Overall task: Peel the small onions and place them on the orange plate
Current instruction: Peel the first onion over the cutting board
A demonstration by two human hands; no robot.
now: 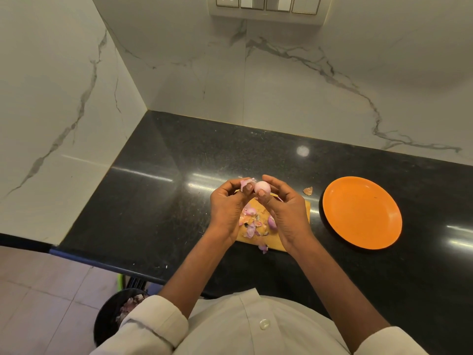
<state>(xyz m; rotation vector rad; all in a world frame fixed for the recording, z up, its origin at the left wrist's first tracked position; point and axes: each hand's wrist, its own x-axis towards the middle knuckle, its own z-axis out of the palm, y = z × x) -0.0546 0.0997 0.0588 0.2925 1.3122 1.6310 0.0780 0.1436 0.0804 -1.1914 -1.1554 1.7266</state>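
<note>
Hands meet above a wooden cutting board (304,210) on the black worktop (158,196): the right hand (284,213) pinches 1 pale, peeled small onion (262,187), while the left hand (227,203) pinches a strip of loose skin (246,182) beside it. Pink peelings (252,224) litter the board, with 1 more onion (272,223). The 1 orange plate (362,212) sits to the right. No writing is legible.

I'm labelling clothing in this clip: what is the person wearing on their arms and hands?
Both hands, left hand and right hand, are bare: no gloves, rings or watch show. The forearms are bare too. An off-white buttoned shirt has its sleeves rolled up near the elbows.
</note>
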